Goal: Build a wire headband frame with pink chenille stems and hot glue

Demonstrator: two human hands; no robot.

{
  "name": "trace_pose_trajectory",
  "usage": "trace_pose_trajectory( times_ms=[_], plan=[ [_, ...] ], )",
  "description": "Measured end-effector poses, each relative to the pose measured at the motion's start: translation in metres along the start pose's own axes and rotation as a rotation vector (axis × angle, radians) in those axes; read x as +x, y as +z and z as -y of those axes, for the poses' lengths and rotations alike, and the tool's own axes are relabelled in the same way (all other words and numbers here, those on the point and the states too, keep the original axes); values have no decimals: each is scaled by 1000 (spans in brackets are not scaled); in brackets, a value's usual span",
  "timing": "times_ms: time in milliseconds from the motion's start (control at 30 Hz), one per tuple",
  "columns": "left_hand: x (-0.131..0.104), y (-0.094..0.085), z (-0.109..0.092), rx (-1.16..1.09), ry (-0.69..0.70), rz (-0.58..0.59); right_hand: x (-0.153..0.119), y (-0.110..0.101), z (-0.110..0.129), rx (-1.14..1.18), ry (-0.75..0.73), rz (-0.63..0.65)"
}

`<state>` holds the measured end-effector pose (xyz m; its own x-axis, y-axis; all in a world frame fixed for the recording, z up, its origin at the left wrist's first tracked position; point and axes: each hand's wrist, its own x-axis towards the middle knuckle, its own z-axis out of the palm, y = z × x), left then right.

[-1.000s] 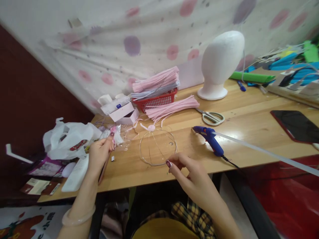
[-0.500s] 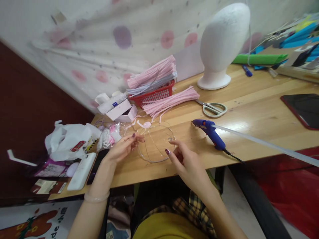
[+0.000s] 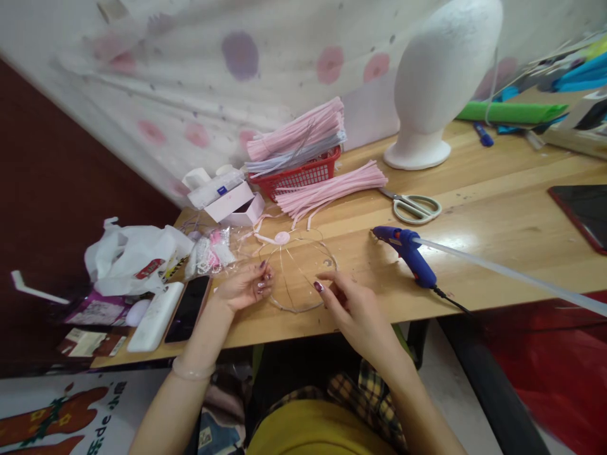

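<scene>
A round wire frame (image 3: 296,310) lies before me on the wooden table, thin spokes running from a small pink disc (image 3: 282,238) to its rim. My left hand (image 3: 246,285) is at the frame's left side, its fingers curled in and closed round the wire there. From the right, my right hand (image 3: 348,300) reaches over the rim. Its thumb and index fingertip are drawn close together at one of the spokes; its other fingers are bent under and partly hidden. A blue glue gun (image 3: 403,249) with a long clear glue stick lies to the right.
Behind the frame lie a bundle of pink pipe cleaners (image 3: 332,189), a red basket (image 3: 303,180) and scissors (image 3: 415,208). A white foam head (image 3: 436,95) stands at the back. Phone (image 3: 190,306), white plastic bag (image 3: 135,259) and small boxes (image 3: 232,202) are left; a tablet (image 3: 585,212) sits right.
My left hand has shifted slightly down, its fingers more curled. My right thumb and index finger have come closer together near the spoke. The view has moved a little.
</scene>
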<state>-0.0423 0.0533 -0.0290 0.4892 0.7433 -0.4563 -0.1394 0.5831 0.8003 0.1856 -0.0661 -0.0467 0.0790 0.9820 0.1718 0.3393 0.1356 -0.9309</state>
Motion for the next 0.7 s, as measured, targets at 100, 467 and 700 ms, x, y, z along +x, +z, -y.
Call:
trace_pose_trajectory(
  times_ms=[100, 467, 700],
  plan=[
    [-1, 2, 4, -66, 39, -50, -1, 1, 2, -21, -25, 32],
    [-7, 14, 11, -82, 250, -229, 8, 12, -4, -106, -52, 40],
    [-2, 19, 14, 52, 494, -387, 5, 16, -7, -183, -101, 63]
  ],
)
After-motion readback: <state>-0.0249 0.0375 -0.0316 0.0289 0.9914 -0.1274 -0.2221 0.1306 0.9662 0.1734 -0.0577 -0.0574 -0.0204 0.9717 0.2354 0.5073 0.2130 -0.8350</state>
